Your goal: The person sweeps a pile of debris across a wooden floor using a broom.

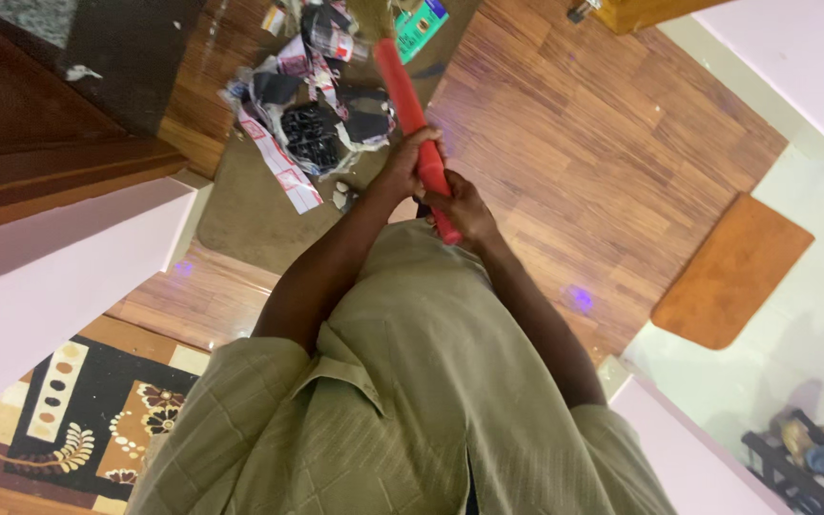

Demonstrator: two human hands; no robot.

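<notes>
Smooth red plastic handle [410,114], glossy wood floor [584,143], crumpled paper litter [307,105]

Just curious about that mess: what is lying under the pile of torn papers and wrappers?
The litter pile rests on a dull brown mat beside wood flooring. Whatever lies beneath the scraps is covered. Both hands, left and right, grip a red broom handle.

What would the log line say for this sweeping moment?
left hand: grips red broom handle | right hand: grips handle lower | litter pile: on floor
</notes>
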